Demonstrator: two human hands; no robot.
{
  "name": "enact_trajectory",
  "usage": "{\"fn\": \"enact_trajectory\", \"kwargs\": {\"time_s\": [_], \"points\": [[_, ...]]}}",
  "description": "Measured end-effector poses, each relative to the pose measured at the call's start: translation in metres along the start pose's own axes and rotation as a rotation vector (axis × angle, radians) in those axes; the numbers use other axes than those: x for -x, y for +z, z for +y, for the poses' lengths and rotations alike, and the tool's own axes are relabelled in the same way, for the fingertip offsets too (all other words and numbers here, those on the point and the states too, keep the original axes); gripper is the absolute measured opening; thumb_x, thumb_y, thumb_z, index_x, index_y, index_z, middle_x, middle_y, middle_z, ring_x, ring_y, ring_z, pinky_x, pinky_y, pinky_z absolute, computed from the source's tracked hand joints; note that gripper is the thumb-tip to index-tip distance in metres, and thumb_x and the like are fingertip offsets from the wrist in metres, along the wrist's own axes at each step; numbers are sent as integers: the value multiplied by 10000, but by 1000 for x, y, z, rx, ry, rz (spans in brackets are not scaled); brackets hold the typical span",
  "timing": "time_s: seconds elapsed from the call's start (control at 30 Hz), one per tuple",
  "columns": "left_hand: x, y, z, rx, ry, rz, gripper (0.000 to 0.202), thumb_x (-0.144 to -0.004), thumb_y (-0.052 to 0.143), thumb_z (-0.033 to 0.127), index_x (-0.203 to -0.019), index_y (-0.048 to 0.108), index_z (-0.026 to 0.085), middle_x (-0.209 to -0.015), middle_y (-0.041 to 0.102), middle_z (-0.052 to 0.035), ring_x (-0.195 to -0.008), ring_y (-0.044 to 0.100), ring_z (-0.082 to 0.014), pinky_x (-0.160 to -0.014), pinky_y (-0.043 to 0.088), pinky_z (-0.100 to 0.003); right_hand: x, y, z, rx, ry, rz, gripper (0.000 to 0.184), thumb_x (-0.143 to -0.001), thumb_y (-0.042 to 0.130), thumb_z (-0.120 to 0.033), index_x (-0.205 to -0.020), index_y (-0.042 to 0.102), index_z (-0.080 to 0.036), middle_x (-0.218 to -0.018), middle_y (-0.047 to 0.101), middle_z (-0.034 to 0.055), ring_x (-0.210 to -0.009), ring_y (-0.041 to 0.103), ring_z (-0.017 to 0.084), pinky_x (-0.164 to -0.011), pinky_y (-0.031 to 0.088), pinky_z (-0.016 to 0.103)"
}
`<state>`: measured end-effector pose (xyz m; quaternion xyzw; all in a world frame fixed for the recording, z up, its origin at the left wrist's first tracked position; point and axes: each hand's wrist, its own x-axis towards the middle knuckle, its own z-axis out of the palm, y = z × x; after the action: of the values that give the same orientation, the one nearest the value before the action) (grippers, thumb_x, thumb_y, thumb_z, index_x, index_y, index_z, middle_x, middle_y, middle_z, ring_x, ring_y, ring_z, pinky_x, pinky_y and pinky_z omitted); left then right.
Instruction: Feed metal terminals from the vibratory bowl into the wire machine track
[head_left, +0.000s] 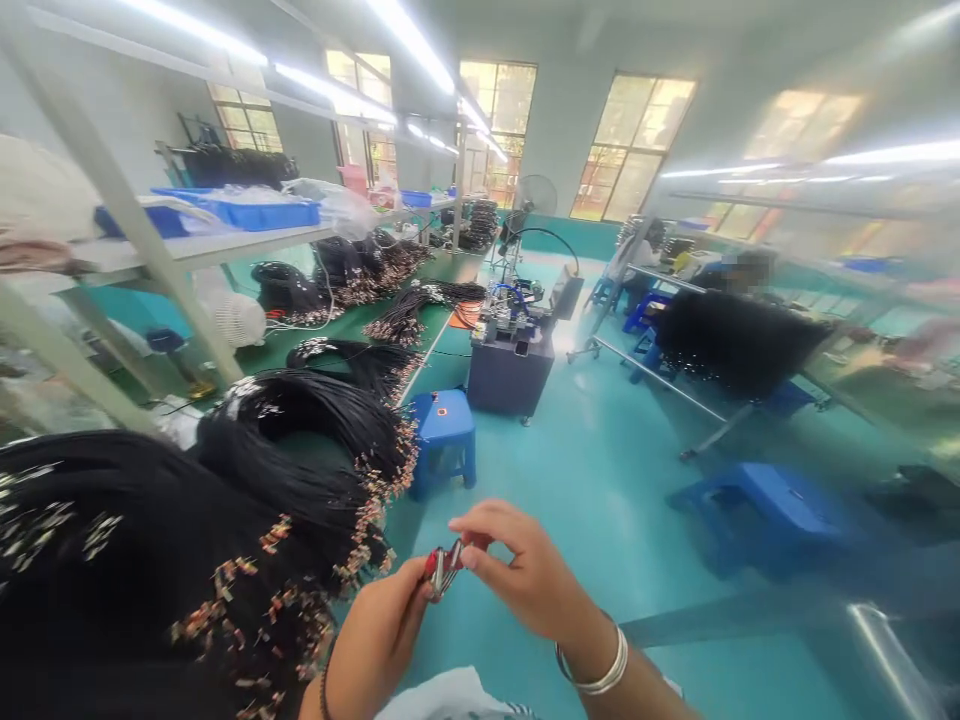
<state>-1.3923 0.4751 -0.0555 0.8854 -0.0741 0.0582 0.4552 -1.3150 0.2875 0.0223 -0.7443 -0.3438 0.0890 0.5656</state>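
Observation:
Low in the middle of the head view, my left hand (386, 625) pinches a small silver metal tool with red parts (442, 572); its exact kind is not clear. My right hand (514, 565) meets it from the other side, thumb and fingertips closed at its right end. A silver bangle is on my right wrist and a dark band on my left. Close by on the left lie big coils of black cable (300, 430), their ends showing small copper-coloured and reddish tips.
A long green bench (442, 345) runs away on the left with more cable bundles. Beside it stand a blue stool (444, 425) and a dark machine cabinet (510, 375). At right are another blue stool (765, 510) and a rack hung with black cables (739, 340), near a seated person.

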Motion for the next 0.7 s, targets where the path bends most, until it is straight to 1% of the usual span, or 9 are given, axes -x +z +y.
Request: {"fn": "enact_trajectory", "kwargs": {"time_s": [0.1, 0.2, 0.27, 0.33, 0.4, 0.47, 0.53, 0.6, 0.7], "points": [[-48, 22, 4, -47, 62, -58, 298, -955, 332, 382, -966, 592, 235, -807, 701, -11, -710, 665, -127, -674, 498, -175, -4, -35, 16, 81, 66, 51, 196, -853, 598, -321, -1000, 692, -233, -931, 630, 31, -822, 573, 125, -773, 473, 249], [-103, 48, 0, -18, 106, -184, 287, -957, 339, 367, -995, 588, 230, -814, 696, -21, -737, 665, -131, -703, 502, -177, -13, -77, 37, 130, 201, 103, 168, -832, 590, -249, -967, 689, -229, -913, 637, 18, -805, 572, 121, -743, 463, 236], [-144, 66, -7, 20, 125, -252, 289, -959, 336, 362, -1008, 590, 232, -820, 692, -23, -759, 664, -131, -720, 504, -178, -26, -106, 57, 163, 315, 122, 166, -817, 586, -225, -942, 693, -239, -882, 640, 4, -783, 568, 120, -679, 443, 226], [-189, 84, -17, 45, 143, -274, 290, -957, 340, 359, -996, 599, 235, -798, 686, -18, -738, 659, -127, -707, 503, -174, -45, -134, 83, 212, 403, 128, 130, -812, 590, -227, -881, 699, -243, -829, 636, -5, -763, 559, 122, -636, 412, 227], [-239, 100, -28, 53, 171, -277, 286, -952, 354, 355, -972, 613, 236, -766, 679, -12, -701, 651, -122, -684, 495, -169, -70, -163, 114, 253, 448, 132, 97, -813, 604, -242, -833, 699, -241, -812, 633, -5, -784, 553, 133, -661, 404, 236], [-295, 112, -38, 53, 199, -289, 278, -949, 367, 351, -956, 621, 237, -748, 673, -6, -680, 643, -116, -665, 481, -164, -102, -192, 145, 262, 454, 161, 90, -807, 627, -256, -862, 696, -242, -863, 634, 2, -828, 551, 144, -715, 414, 246], [-354, 120, -43, 59, 207, -330, 280, -953, 360, 351, -953, 614, 234, -744, 669, 2, -665, 631, -108, -639, 458, -160, -136, -223, 171, 266, 456, 211, 123, -800, 645, -257, -915, 688, -243, -920, 629, 9, -862, 549, 151, -763, 421, 255], [-412, 127, -41, 79, 201, -406, 292, -964, 335, 358, -946, 595, 226, -746, 666, 8, -658, 618, -102, -623, 435, -161, -169, -254, 191, 282, 473, 273, 108, -808, 643, -279, -898, 680, -234, -897, 622, 14, -842, 547, 153, -758, 426, 259], [-492, 147, -24, 91, 208, -525, 328, -969, 299, 386, -900, 568, 212, -753, 666, 1, -665, 609, -109, -624, 420, -175, -202, -302, 216, 334, 520, 403, 134, -838, 598, -340, -820, 656, -221, -823, 616, 25, -786, 548, 163, -714, 436, 269]]}}
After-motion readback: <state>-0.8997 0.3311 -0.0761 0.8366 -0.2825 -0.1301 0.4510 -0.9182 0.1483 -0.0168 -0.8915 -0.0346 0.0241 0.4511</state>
